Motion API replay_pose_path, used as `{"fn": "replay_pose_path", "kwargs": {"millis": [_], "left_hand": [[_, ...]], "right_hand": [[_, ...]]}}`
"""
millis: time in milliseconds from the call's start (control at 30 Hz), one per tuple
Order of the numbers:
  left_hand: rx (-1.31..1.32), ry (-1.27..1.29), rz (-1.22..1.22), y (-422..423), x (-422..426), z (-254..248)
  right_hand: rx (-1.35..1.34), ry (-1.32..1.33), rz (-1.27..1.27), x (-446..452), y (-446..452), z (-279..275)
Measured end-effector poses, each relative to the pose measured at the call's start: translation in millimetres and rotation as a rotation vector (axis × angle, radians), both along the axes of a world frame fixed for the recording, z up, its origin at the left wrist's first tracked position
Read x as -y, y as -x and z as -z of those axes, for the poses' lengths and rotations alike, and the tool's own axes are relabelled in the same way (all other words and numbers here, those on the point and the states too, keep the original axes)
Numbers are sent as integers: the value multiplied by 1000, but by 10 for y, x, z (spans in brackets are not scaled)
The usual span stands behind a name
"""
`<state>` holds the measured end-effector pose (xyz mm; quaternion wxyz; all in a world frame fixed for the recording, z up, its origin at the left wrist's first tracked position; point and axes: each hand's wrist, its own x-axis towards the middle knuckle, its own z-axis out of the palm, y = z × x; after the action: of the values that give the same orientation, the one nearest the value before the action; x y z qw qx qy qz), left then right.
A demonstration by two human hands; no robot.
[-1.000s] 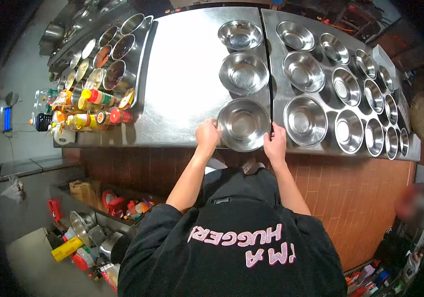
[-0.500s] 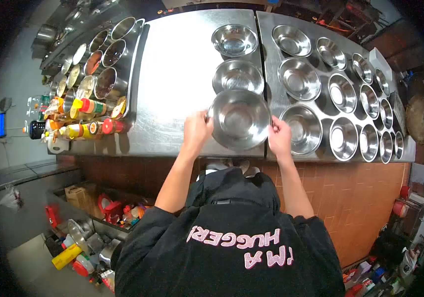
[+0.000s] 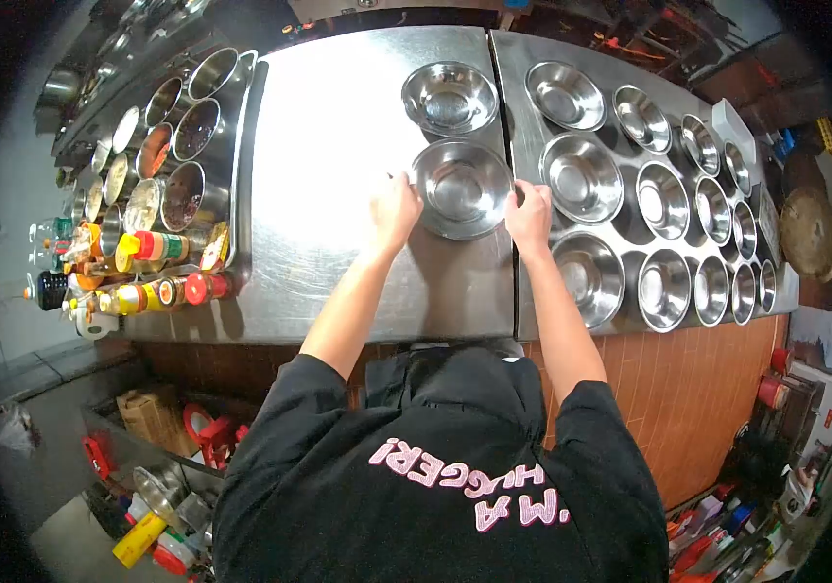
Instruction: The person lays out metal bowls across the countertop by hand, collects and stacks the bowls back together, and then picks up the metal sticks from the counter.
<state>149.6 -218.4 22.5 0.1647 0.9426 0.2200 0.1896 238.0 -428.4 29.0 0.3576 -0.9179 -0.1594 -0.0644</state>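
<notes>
Principal risk: tilt or slip of the stainless-steel bowl (image 3: 463, 188). Probable cause: support at only two opposite points of the rim, by left hand (image 3: 396, 212) and right hand (image 3: 530, 222), with unequal lift. Possible added cause: polished metal under the fingertips, slippery if damp; dampness not determinable from this view.

Second risk: rim-to-rim knock against the far bowl (image 3: 450, 97), directly beyond, with little or no visible gap. Probable cause: excess forward travel. Possible result: a shove of the far bowl across the steel worktop (image 3: 338, 277).

Third risk: contact at right with the neighbouring bowl (image 3: 581, 178). Probable cause: sideways drift, with right-hand knuckles close to that rim, near the worktop seam (image 3: 500, 107).

Fourth risk: pinched fingers or an abrupt drop. Probable cause: base hidden from overhead, hence poor sight of clearance. Note the shadow (image 3: 445, 277) on bare steel at the near side: suggestive of a raised position, not proof. Cannot tell whether held clear, resting on the worktop or seated in another vessel.

Position of the bowl: between both hands, opening upward, left of the seam, on the near side of the far bowl.

State of the hands: left, closed at the left edge of the rim, thumb contact partly obscured; right, pinched at the right edge of the same rim.
</notes>
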Motion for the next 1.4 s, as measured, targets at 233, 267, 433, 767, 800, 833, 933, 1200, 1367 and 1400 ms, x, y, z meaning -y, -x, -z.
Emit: {"fn": "replay_pose_path", "kwargs": {"millis": [233, 267, 433, 767, 800, 833, 933, 1200, 1367, 1400], "left_hand": [[-215, 412, -34, -83, -75, -89], [-214, 407, -40, -68, -98, -183], [-112, 264, -63, -213, -180, -555], [-286, 211, -202, -1441, -732, -719], [-330, 184, -168, -1485, -733, -733], [-247, 200, -203, -1560, -779, -506], [-151, 100, -157, -1609, -888, -52], [-182, 360, -242, -1797, -1099, 416], [-7, 507, -195, -2065, -1342, 870], [63, 491, -200, -2153, -1238, 717]], "right_hand": [[-524, -181, -41, -4, -191, 50], [-592, -133, -46, 49, -194, 60], [-460, -174, -121, -79, -454, -425], [-395, -118, -144, -918, -1731, -269], [-393, -124, -146, -955, -1769, -224], [-296, -81, -117, -984, -1782, -131], [-238, 105, -114, -1031, -1865, 24], [-533, -166, -68, -1043, -1992, 356], [-485, -260, -104, -877, -2176, 125], [-506, -272, -91, -770, -2121, -150]]}}
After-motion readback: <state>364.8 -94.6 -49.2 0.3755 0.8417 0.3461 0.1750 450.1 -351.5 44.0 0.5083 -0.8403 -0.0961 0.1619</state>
